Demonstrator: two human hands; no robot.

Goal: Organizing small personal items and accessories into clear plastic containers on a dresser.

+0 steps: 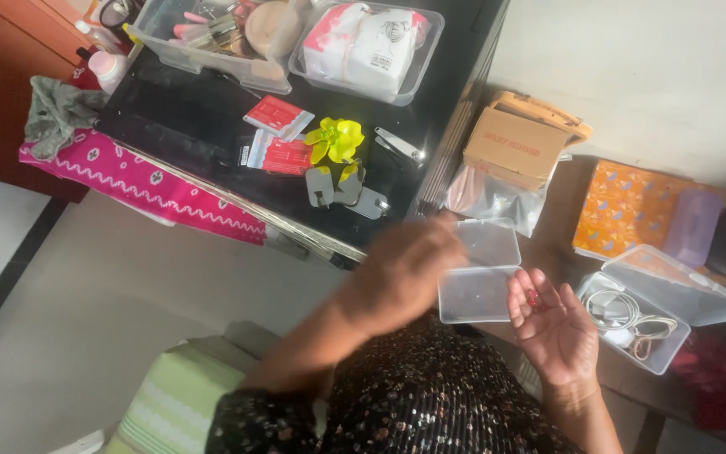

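The fingers of the right hand are spread apart, palm up, with a tiny red thing lying on them, and they touch the edge of a small clear box with its lid open. The left hand is blurry – it is at the box's other side, and I cannot tell how its fingers are set. Just beside the right hand sits another clear box with white cables inside – further off, a yellow flower lies on the black worktop.
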